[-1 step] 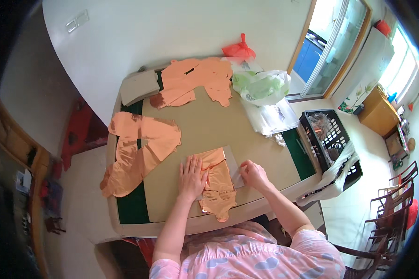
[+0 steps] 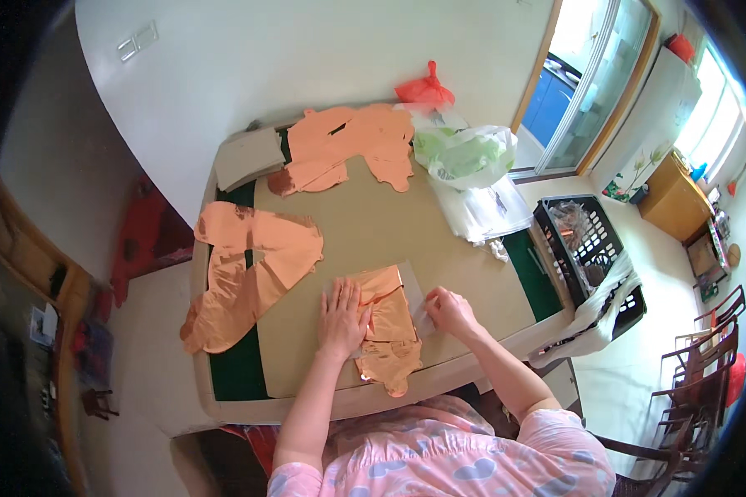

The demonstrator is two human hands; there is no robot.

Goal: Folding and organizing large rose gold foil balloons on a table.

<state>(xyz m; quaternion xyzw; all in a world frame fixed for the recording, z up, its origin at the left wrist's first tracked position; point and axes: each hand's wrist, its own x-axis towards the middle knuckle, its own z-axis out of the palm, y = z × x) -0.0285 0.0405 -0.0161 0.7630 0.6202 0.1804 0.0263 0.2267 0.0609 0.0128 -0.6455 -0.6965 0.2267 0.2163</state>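
Observation:
A rose-gold foil balloon (image 2: 387, 319), uninflated and folded into a narrow strip, lies near the table's front edge. Its rounded end with a small tab points toward me. Under it, a greyish card (image 2: 409, 280) and a translucent plastic sheet (image 2: 422, 319) show along the right side. My left hand (image 2: 342, 320) rests flat on the balloon's left edge, fingers stretched out. To the right, my right hand (image 2: 451, 312) is closed, its fingertips pinched at the edge of the plastic sheet. The exact grip is partly hidden by the fingers.
More flat foil balloons lie on the table's left (image 2: 257, 265) and far side (image 2: 348, 141). Grey cards (image 2: 247, 157) sit at the far left corner. A green-white plastic bag (image 2: 468, 157), clear bags (image 2: 485, 211) and a red bag (image 2: 427, 89) stand behind. A black crate (image 2: 584, 240) adjoins the right edge.

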